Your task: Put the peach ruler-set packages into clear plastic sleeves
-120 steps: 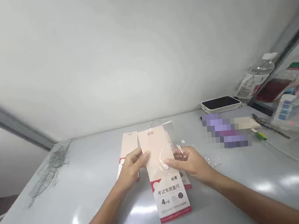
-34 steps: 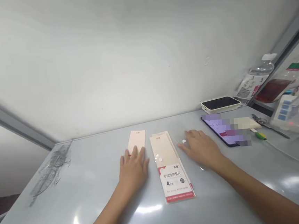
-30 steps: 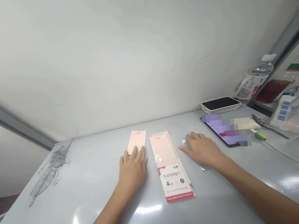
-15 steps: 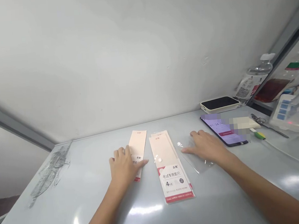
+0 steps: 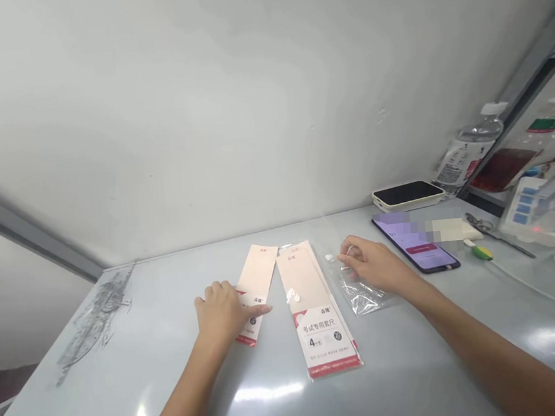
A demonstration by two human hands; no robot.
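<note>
Sleeve [image 5: 367, 298] of crinkled clear plastic pinched by right hand [image 5: 372, 262]; left hand [image 5: 221, 310] lies unclenched over oblong card [image 5: 258, 271].

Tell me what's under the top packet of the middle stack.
A second packet, pale with a sliver of red, shows beyond the far and right edges of the top packet. The rest is covered: most of its face, and anything beneath, cannot be seen.

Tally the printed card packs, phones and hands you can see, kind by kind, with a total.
Card packs: 3 visible
Phones: 2
Hands, left hand and right hand: 2
Total: 7
</note>
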